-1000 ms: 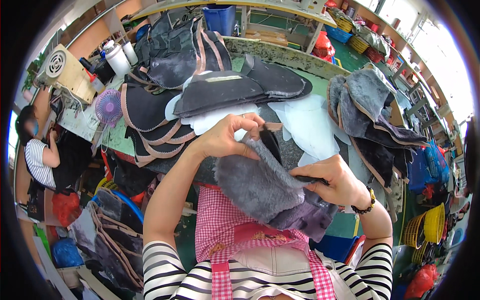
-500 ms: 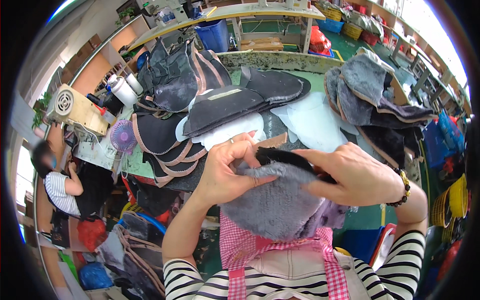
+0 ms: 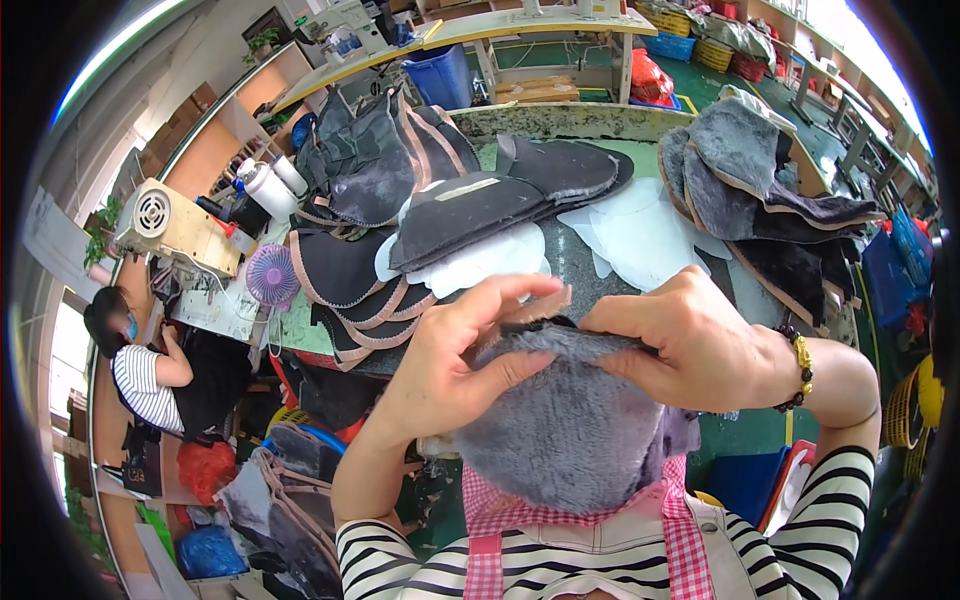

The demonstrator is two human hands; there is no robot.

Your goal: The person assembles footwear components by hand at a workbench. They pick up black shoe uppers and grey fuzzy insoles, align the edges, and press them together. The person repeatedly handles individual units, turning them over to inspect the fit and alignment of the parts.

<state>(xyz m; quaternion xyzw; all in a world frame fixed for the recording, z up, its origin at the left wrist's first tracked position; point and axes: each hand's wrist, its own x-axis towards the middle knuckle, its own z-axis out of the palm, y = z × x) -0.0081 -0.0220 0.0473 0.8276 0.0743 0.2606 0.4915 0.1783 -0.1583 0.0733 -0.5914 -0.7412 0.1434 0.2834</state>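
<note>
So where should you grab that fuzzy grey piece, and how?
I'd pinch the fuzzy grey piece along its far edge, coming in from left and right. That edge looks narrow enough for thumb and fingers, while its broad, floppy-looking body spreads toward the apron. The left hand and right hand are both there.
</note>
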